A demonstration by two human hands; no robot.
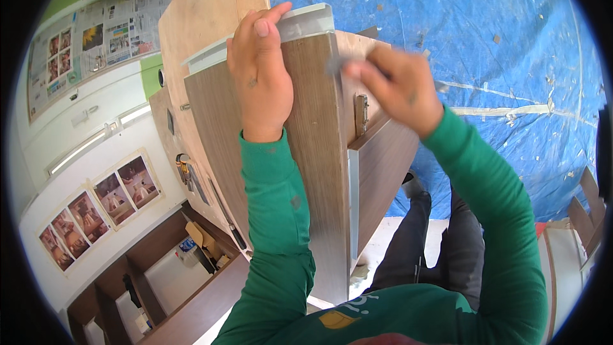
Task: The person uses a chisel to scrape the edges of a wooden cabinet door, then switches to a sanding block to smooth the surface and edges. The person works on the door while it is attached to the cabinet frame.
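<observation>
A brown wood-grain panel (306, 121) stands before me, with a pale metal handle strip (313, 22) along its far edge. My left hand (258, 83) rests on the panel with fingers stretched out, their tips reaching over the strip. Beside the panel's right edge is my right hand (402, 83), smeared by motion. Its fingers are closed around a small grey piece (333, 65), too blurred to name, which seems to touch that edge. A metal hinge (362, 115) sits on the pale wood below this hand, above a second wood-grain panel (383, 179).
A plywood board (214, 6) rises behind the panel. Left of it lie a yellow-black tool (185, 169) and a long dark tool (227, 214). A brown cabinet (198, 310) with compartments stands at lower left. Blue sheeting (498, 32) covers the floor at right.
</observation>
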